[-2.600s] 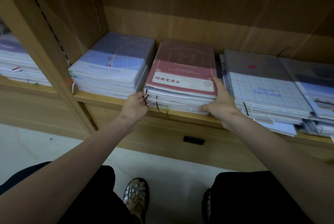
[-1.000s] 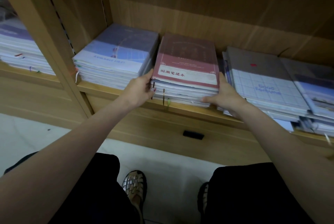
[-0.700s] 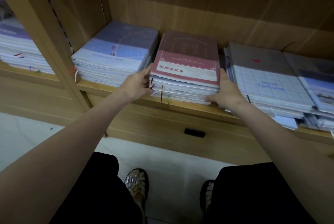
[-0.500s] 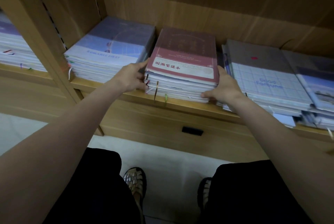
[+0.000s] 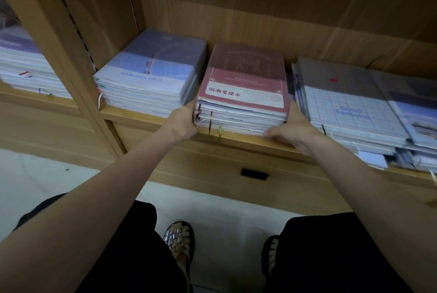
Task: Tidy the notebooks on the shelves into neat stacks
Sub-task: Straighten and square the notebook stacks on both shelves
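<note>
Maroon-covered notebooks form the middle stack (image 5: 243, 94) on the wooden shelf (image 5: 151, 115), its front edge at the shelf's front lip. Compared with half a second ago the stack looks squarer: the lower books, which stuck out unevenly at the front, now sit closer under the top cover, and both hands have stayed at its front corners. The left hand (image 5: 182, 122) presses against the left front corner, fingers curled onto the side of the pile; the right hand (image 5: 292, 127) cups the right front corner, thumb along the bottom front edge and fingers hidden along the right side. Ribbon markers (image 5: 214, 127) hang over the shelf's front lip. A blue stack (image 5: 151, 80) lies just beside it toward the shelf's left end, and a grey grid-covered stack (image 5: 350, 106) lies to the right, with loose books jutting past the front edge near the right end.
</note>
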The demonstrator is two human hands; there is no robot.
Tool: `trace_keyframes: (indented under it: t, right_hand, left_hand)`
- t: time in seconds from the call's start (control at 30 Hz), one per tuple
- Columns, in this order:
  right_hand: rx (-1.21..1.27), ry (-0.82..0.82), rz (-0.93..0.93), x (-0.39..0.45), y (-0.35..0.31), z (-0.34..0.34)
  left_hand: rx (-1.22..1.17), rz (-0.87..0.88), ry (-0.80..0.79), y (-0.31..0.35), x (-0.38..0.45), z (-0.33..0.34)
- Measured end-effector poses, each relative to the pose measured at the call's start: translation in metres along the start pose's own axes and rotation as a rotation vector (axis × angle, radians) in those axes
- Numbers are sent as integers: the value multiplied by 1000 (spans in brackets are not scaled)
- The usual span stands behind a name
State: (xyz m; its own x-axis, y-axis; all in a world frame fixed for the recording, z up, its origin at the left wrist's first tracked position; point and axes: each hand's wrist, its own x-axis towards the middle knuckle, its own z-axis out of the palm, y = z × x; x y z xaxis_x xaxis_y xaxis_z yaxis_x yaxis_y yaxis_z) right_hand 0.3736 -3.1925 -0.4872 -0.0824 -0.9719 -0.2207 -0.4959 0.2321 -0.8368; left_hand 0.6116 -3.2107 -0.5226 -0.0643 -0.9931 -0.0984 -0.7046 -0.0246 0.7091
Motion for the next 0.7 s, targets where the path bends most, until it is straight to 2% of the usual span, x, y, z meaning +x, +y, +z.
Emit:
trace_keyframes:
  t: [0.1,0.3,0.53,0.7]
  right_hand:
    - [80,-5,33,-1,1,3]
    - [-27,28,15,-12,3,7]
    - [-161,120,-33,-7,6,10]
    - [-39,117,55,9,-1,5]
  left_hand:
    - [-130,-66,-48,0,1,-4]
    - [-346,-106,-90,4,-8,-8]
    - [-287,-115,-38,5,0,-3]
    - [-279,-150,-24,9,7,0]
